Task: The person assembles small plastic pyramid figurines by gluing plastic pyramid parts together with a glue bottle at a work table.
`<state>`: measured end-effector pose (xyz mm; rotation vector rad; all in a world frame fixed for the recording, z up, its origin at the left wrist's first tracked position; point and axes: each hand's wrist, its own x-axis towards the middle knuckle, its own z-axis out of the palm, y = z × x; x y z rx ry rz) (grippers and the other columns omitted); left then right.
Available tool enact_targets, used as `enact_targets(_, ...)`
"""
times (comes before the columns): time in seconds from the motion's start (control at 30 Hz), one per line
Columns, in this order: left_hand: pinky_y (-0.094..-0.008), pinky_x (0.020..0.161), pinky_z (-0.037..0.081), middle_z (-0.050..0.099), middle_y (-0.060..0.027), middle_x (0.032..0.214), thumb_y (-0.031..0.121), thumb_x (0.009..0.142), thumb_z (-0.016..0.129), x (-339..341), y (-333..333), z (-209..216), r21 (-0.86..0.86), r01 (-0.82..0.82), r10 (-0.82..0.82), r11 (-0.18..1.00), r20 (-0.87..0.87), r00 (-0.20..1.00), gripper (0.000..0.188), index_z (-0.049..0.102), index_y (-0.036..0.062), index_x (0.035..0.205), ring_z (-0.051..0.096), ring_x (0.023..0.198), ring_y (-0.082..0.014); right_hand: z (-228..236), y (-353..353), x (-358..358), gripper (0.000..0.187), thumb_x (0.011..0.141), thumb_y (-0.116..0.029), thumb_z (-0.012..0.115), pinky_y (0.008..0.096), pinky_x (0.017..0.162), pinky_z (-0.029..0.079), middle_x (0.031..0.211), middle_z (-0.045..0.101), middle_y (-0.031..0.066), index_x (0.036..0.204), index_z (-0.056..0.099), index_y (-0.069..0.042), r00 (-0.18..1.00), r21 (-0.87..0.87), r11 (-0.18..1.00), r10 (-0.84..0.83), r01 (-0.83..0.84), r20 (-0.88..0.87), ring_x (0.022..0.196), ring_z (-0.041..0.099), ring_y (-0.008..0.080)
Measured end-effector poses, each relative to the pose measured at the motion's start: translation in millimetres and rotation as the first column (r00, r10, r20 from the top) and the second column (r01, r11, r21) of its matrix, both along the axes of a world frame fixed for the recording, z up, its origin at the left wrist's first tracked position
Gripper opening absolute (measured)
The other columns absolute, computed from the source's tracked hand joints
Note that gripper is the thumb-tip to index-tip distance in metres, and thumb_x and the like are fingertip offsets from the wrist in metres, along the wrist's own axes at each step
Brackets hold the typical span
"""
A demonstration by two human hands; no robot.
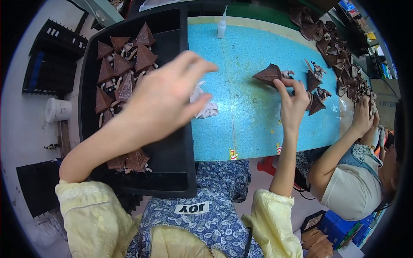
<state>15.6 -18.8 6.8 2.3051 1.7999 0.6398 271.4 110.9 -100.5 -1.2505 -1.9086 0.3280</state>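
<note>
My right hand (294, 103) pinches a dark brown, pointed, faceted figurine (267, 75) over the blue tabletop, its tip pointing left and small pale parts showing at its other end. Two similar figurines (316, 104) lie just right of that hand. My left hand (165, 92), a little blurred, is raised over the right edge of a black tray (170, 148), fingers and thumb apart with nothing seen in them. Several brown pointed figurines (122, 64) fill the tray's left side, partly hidden by my left arm. A crumpled white cloth (208, 109) lies beside my left hand.
A small white squeeze bottle (221, 28) stands at the table's far edge. Piled brown pieces (333, 49) line the far right. Another person's hand (363, 116) works on pieces at the right. A white bucket (58, 110) is left of the tray.
</note>
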Motion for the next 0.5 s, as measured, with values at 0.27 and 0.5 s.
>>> enact_targets(0.27,-0.0330,0.087,0.049,0.061,-0.0095,0.110,0.032,0.094,0.055,44.8,50.0,-38.0,-0.177,0.311,0.067,0.934,0.940,0.334,0.039,0.052,0.0021,0.119,0.064,0.092,-0.0196,59.5,-85.5,-29.9,0.021,0.091,-0.013,0.061,0.0222,0.076,0.045,0.088,0.066,0.0061,0.101,0.065,0.005,0.633,-0.404,0.839,-0.095,-0.364,-0.768,0.080,0.057,0.0086)
enact_targets(0.5,-0.0366,0.089,0.048,0.063,-0.0163,0.111,0.044,0.101,0.030,52.7,27.4,-29.1,-0.370,0.278,0.384,0.886,0.924,0.007,0.047,0.053,0.0028,0.107,0.060,0.103,-0.0232,56.0,-124.9,-59.4,0.033,0.089,-0.005,0.062,0.0258,0.074,0.051,0.101,0.063,0.0099,0.118,0.051,0.006,0.439,-0.418,0.636,-0.137,-0.648,-0.888,0.085,0.061,0.0114)
